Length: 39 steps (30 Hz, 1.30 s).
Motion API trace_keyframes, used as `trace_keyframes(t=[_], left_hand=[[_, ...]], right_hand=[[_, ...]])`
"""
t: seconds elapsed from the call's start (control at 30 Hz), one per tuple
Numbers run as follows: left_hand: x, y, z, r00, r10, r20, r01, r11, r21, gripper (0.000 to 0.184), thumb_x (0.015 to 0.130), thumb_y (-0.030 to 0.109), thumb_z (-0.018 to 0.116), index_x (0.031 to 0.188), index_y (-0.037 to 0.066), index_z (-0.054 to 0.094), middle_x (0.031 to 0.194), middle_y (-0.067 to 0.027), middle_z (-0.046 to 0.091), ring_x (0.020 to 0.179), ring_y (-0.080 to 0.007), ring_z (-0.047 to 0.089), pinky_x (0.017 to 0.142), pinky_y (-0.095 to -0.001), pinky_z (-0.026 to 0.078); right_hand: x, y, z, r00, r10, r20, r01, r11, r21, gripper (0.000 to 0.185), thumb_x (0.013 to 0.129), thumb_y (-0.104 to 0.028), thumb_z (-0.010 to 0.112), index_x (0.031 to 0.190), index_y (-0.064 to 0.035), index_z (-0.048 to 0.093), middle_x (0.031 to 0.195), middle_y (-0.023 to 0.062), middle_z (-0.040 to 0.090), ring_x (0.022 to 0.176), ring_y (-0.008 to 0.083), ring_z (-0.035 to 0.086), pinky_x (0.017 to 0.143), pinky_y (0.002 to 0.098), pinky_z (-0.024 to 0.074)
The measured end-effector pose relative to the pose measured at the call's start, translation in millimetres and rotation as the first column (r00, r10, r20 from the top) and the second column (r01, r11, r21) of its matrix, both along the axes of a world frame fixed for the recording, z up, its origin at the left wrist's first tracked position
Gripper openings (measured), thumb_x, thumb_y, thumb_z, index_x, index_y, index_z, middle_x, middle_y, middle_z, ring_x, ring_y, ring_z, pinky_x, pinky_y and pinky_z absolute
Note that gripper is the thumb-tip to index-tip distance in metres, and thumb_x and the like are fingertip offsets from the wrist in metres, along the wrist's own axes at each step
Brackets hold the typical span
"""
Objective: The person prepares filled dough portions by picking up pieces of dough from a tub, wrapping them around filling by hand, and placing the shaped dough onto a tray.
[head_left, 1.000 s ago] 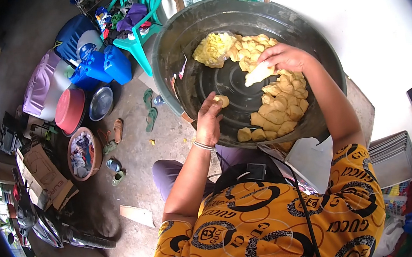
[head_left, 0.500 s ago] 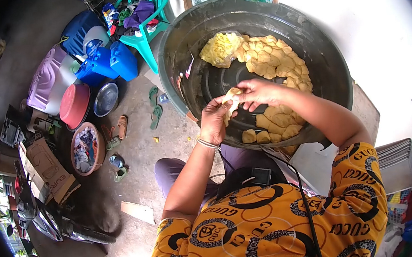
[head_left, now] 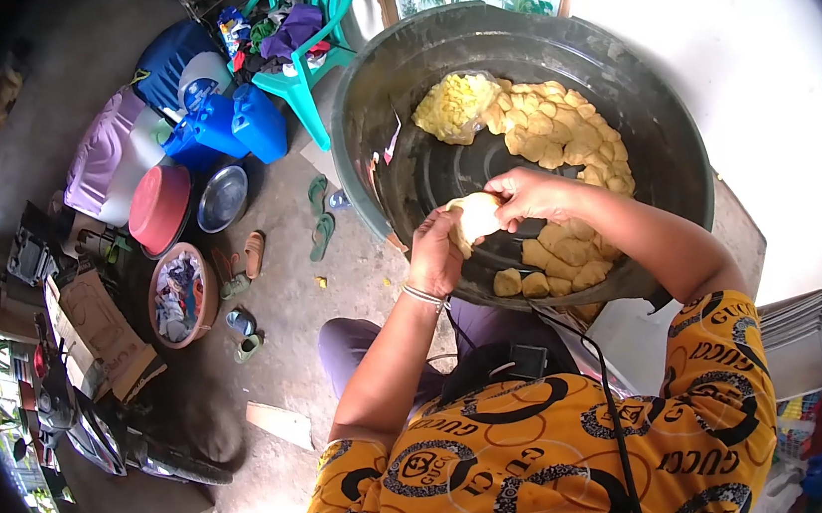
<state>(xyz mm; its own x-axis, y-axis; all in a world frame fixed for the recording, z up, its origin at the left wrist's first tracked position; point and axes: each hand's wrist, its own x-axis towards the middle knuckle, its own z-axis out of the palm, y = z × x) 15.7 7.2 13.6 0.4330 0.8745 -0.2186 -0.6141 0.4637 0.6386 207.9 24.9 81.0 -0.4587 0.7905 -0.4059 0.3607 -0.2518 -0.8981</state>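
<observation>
Between my two hands is a flattened piece of pale yellow dough, held over the near part of a big dark tub. My left hand grips its left edge, thumb on top. The fingers of my right hand pinch its right edge. Many rounded dough pieces lie packed along the right side of the tub, down to a few single balls near its front rim. At the tub's far left sits a clear plastic bag with small yellow chunks in it.
A green plastic chair piled with clothes stands behind the tub on the left. Blue jugs, a red basin, a laundry basket and slippers are on the floor. A motorcycle is at far left.
The dough between my hands has turned and spread, now showing a broad flat face instead of a narrow fold. The whole view has shifted slightly.
</observation>
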Motion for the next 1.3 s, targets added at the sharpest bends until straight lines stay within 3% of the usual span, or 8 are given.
trace_keyframes(t=[0.2, 0.3, 0.37, 0.47, 0.6, 0.73, 0.77, 1.3], left_hand=[[2, -3, -2, 0.988, -0.121, 0.096, 0.118, 0.992, 0.037, 0.034, 0.087, 0.013, 0.053, 0.116, -0.004, 0.052, 0.108, -0.0109, 0.061, 0.094, -0.0207, 0.060, 0.076, -0.0331, 0.050], [2, -6, 10, 0.994, -0.042, 0.096, 0.047, 0.998, -0.043, 0.025, 0.087, 0.013, 0.054, 0.108, -0.001, 0.055, 0.103, -0.0096, 0.062, 0.093, -0.0207, 0.060, 0.077, -0.0349, 0.050], [2, -1, 0, 0.999, 0.016, 0.041, -0.012, 0.995, -0.098, 0.022, 0.087, 0.012, 0.054, 0.105, 0.000, 0.056, 0.102, -0.0093, 0.062, 0.093, -0.0204, 0.060, 0.077, -0.0351, 0.050], [2, 1, 0, 0.999, 0.050, 0.022, -0.046, 0.990, -0.130, 0.020, 0.086, 0.011, 0.054, 0.104, 0.001, 0.056, 0.103, -0.0090, 0.062, 0.093, -0.0198, 0.060, 0.077, -0.0356, 0.050], [-1, -1, -1, 0.999, 0.046, 0.014, -0.043, 0.985, -0.167, 0.022, 0.086, 0.012, 0.053, 0.106, 0.002, 0.055, 0.102, -0.0089, 0.061, 0.092, -0.0194, 0.060, 0.077, -0.0356, 0.049], [-4, 0, -7, 0.999, 0.044, 0.012, -0.041, 0.981, -0.187, 0.024, 0.086, 0.013, 0.053, 0.107, 0.002, 0.054, 0.103, -0.0088, 0.061, 0.092, -0.0191, 0.060, 0.077, -0.0348, 0.049], [-5, 1, -8, 0.999, 0.041, 0.008, -0.039, 0.982, -0.184, 0.024, 0.086, 0.013, 0.052, 0.107, 0.002, 0.054, 0.103, -0.0088, 0.061, 0.091, -0.0190, 0.060, 0.076, -0.0345, 0.049], [-6, 0, -12, 0.999, 0.032, 0.029, -0.027, 0.984, -0.176, 0.022, 0.086, 0.015, 0.053, 0.104, 0.004, 0.053, 0.100, -0.0078, 0.060, 0.090, -0.0186, 0.058, 0.074, -0.0348, 0.048]], right_hand=[[17, 13, 2, 0.992, 0.082, -0.098, -0.095, 0.986, -0.136, 0.044, 0.082, -0.002, 0.062, 0.122, 0.0035, 0.046, 0.097, 0.0072, 0.058, 0.078, 0.0120, 0.057, 0.069, 0.0251, 0.0493], [31, 47, 9, 0.955, 0.266, 0.129, -0.237, 0.950, -0.204, 0.058, 0.081, -0.018, 0.070, 0.128, 0.0010, 0.042, 0.094, 0.0073, 0.061, 0.076, 0.0131, 0.058, 0.069, 0.0262, 0.0500], [44, 79, 12, 0.893, 0.229, 0.387, -0.224, 0.973, -0.060, 0.054, 0.078, -0.026, 0.073, 0.121, -0.0003, 0.053, 0.094, 0.0086, 0.065, 0.079, 0.0142, 0.060, 0.071, 0.0282, 0.0503], [77, 143, -29, 0.743, -0.215, 0.634, -0.194, 0.838, 0.510, 0.015, 0.075, -0.011, 0.065, 0.088, -0.0044, 0.067, 0.083, 0.0125, 0.067, 0.077, 0.0217, 0.065, 0.069, 0.0322, 0.0496], [75, 197, -61, 0.730, -0.522, 0.441, -0.087, 0.570, 0.817, 0.012, 0.075, -0.011, 0.061, 0.084, -0.0060, 0.068, 0.084, 0.0112, 0.067, 0.078, 0.0280, 0.064, 0.074, 0.0377, 0.0501], [50, 211, -74, 0.589, -0.533, 0.607, -0.280, 0.570, 0.772, 0.025, 0.078, -0.013, 0.061, 0.102, -0.0156, 0.067, 0.108, 0.0051, 0.063, 0.108, 0.0256, 0.053, 0.092, 0.0377, 0.0415], [42, 211, -73, 0.567, -0.471, 0.677, -0.251, 0.683, 0.685, 0.030, 0.079, -0.013, 0.061, 0.108, -0.0189, 0.066, 0.116, 0.0020, 0.059, 0.120, 0.0230, 0.042, 0.100, 0.0363, 0.0341], [36, 200, -69, 0.512, -0.437, 0.740, -0.433, 0.613, 0.661, 0.019, 0.074, -0.016, 0.067, 0.092, -0.0136, 0.063, 0.108, -0.0003, 0.055, 0.114, 0.0209, 0.042, 0.097, 0.0383, 0.0319]])
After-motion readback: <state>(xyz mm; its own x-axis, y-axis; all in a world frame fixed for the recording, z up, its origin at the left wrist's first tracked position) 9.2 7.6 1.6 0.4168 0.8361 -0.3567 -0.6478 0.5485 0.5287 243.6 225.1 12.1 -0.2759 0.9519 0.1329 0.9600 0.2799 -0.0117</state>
